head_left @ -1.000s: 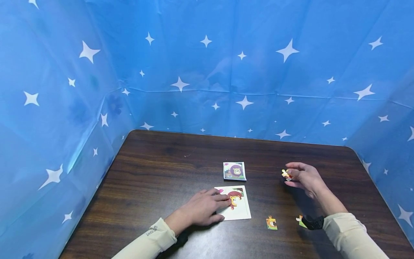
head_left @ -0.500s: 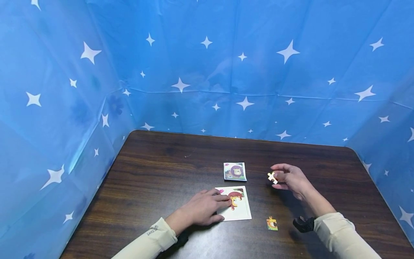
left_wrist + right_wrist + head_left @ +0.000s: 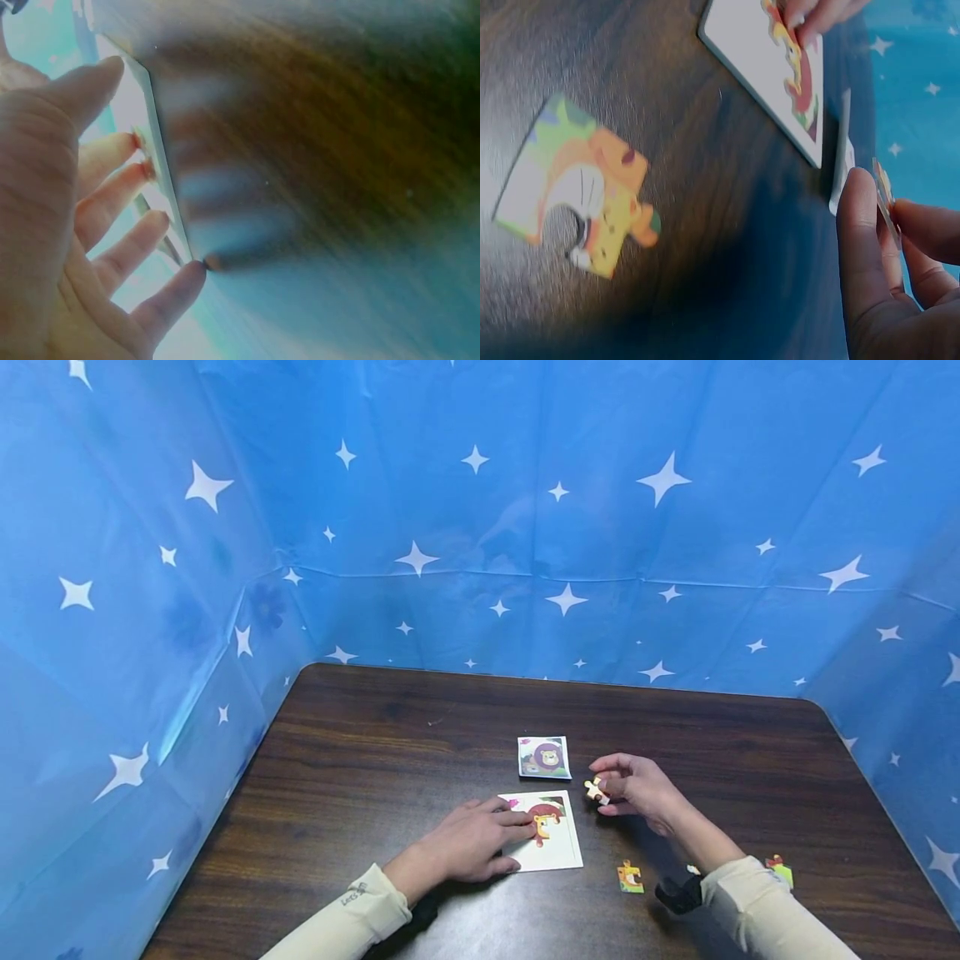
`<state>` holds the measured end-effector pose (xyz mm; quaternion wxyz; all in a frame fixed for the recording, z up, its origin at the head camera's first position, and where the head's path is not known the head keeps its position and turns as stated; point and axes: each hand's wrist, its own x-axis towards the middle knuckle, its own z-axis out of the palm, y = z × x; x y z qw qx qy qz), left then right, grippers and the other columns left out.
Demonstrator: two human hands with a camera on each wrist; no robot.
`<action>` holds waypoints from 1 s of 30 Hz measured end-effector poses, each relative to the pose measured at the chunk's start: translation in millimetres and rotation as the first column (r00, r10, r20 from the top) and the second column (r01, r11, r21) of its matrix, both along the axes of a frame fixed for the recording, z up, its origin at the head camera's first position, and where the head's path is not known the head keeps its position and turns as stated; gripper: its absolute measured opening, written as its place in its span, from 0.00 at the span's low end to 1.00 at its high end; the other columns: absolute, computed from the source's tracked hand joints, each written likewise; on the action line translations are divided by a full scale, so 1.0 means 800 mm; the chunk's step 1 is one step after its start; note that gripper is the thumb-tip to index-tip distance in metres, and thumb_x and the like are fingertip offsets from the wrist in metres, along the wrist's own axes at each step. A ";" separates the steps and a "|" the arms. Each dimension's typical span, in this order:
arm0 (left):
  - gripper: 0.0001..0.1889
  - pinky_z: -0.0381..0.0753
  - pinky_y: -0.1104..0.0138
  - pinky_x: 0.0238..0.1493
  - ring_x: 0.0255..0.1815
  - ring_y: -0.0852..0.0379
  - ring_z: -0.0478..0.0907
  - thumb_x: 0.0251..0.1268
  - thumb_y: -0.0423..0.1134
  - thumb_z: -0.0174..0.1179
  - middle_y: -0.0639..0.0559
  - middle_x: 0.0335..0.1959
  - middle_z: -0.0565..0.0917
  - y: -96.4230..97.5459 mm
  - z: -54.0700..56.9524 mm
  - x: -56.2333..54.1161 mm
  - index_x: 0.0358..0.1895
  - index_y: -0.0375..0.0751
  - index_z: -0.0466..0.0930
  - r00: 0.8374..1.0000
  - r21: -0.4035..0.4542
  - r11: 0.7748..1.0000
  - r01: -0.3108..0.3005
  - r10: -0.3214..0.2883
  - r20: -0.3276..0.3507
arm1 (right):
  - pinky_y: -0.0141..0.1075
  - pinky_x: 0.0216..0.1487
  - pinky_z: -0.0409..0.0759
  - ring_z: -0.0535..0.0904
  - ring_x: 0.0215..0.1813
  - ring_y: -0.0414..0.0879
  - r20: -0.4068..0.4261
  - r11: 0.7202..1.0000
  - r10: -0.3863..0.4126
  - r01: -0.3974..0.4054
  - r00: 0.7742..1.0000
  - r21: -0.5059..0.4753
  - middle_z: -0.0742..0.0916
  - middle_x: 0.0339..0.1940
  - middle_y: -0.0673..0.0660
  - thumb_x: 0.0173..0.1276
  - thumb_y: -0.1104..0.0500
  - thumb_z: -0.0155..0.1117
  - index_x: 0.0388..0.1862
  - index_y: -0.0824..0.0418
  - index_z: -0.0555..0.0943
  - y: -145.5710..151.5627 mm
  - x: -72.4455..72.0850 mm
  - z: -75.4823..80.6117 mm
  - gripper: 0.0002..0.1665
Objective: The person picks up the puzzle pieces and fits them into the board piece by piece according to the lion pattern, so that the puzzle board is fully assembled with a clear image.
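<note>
While the left hand (image 3: 470, 847) lies over the left side of the board (image 3: 561, 854), its fingers spread and loosely extended, it grasps nothing; the fingertips touch down around the picture parts laid there. Those parts show a dark red mane, a yellow face and a green corner along the far side, with a pink patch half under the fingers, and the near and right portions of the board are plain white. Just off the board's far right corner, the right hand (image 3: 641, 795) grasps a puzzle piece (image 3: 596, 791), pinched between thumb and fingers; from the right wrist I see that piece almost edge-on, held apart from both the board and the surface (image 3: 390, 735). Beyond the board, close but not touching, sits a small lion card (image 3: 543, 757), slightly curled. To the right of the board, on the near side, an orange piece (image 3: 630, 877) lies flat. Farther right, a sliver of something pale (image 3: 692, 869) peeks out by the right wrist, which wears a black band (image 3: 677, 895), and a green piece (image 3: 782, 872) shows past the right sleeve (image 3: 772, 906). A blue starry curtain (image 3: 480, 527) hangs behind.
</note>
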<state>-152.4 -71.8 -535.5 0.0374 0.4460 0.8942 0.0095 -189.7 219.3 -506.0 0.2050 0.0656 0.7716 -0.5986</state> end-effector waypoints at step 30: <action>0.34 0.77 0.54 0.66 0.72 0.53 0.70 0.67 0.62 0.60 0.61 0.75 0.72 0.000 0.001 -0.004 0.75 0.59 0.69 1.000 -0.014 1.000 0.010 -0.009 0.026 | 0.43 0.37 0.88 0.82 0.39 0.47 0.096 0.987 0.157 -0.159 0.983 0.006 0.82 0.45 0.61 0.70 0.75 0.54 0.59 0.69 0.77 -0.056 0.013 -0.008 0.19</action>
